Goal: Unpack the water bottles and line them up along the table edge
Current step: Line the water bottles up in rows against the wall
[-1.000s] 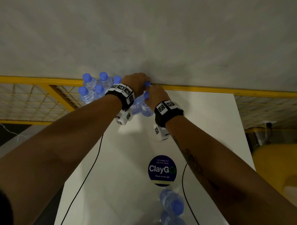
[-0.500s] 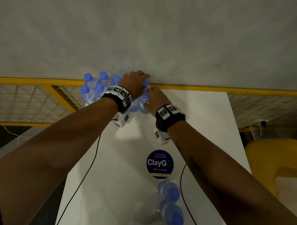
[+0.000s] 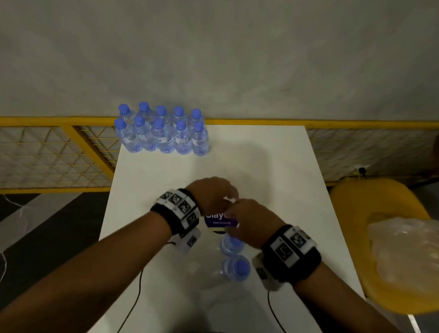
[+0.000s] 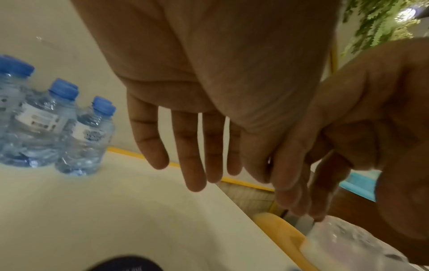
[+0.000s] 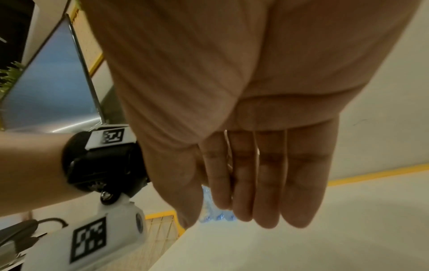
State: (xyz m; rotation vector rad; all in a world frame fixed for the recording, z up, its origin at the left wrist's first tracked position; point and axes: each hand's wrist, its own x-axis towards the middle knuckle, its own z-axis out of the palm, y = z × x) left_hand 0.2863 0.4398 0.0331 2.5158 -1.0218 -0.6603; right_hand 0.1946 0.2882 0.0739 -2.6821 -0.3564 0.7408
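I am at a white tabletop [image 3: 276, 174] with a gray wall behind it. A yellow chair [image 3: 377, 213] stands just beside the tabletop on my right, and a crinkly clear plastic wrap [image 3: 411, 252] lies on the chair. Ten water bottles [image 3: 162, 131] with blue caps stand in two rows of five at the far left corner of the tabletop, touching each other. My left hand [image 3: 212, 193] is over the middle of the tabletop, fingers straight and a little apart, holding nothing. My right hand [image 3: 253, 223] is just beside it, fingers straight and close together, holding nothing too. Two more bottles [image 3: 234, 257] stand near my side of the tabletop, just under my right hand; I cannot tell if it touches them. A round dark blue sticker [image 3: 219, 223] is on the tabletop between my hands.
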